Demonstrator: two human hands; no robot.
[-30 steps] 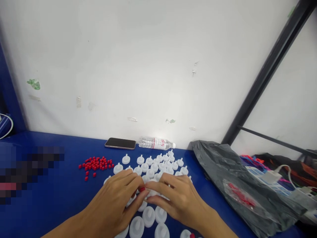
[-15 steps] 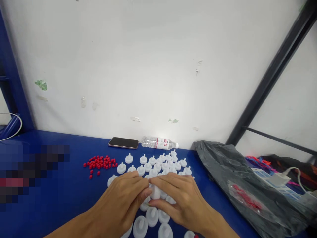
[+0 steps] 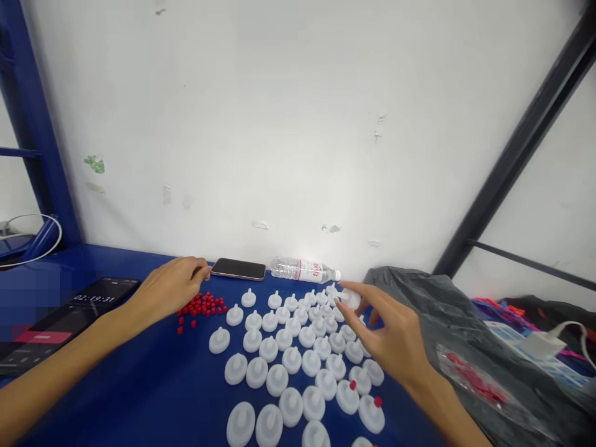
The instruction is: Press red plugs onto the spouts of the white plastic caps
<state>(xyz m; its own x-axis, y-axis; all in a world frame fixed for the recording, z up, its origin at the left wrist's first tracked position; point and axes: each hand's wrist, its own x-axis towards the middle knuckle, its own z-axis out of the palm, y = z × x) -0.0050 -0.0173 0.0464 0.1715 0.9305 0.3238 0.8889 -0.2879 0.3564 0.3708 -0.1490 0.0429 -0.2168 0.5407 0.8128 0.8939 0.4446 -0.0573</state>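
Note:
My right hand [image 3: 388, 329] pinches a white nozzle cap [image 3: 351, 300] between thumb and fingers, above the far right of a spread of similar caps. Many white nozzle caps [image 3: 292, 360] lie on the blue table with their spouts up. Two of them near my right hand carry red tips [image 3: 378, 402], and another shows partly at the bottom edge. At the left, my left hand [image 3: 174, 285] hangs over a pile of small red tips [image 3: 205, 304], its fingers bent and drawn together; whether they hold one is hidden.
A dark phone [image 3: 238, 269] and a clear plastic bottle [image 3: 298, 269] lie along the wall. Another phone showing a timer [image 3: 88, 301] rests at the left, under my left forearm. At the right, a grey plastic sheet [image 3: 405, 304] bears a clear bag of red pieces [image 3: 475, 375].
My hands have parted from the middle. The left has gone left to the red tips; the right has moved right and away from me with a white nozzle cap.

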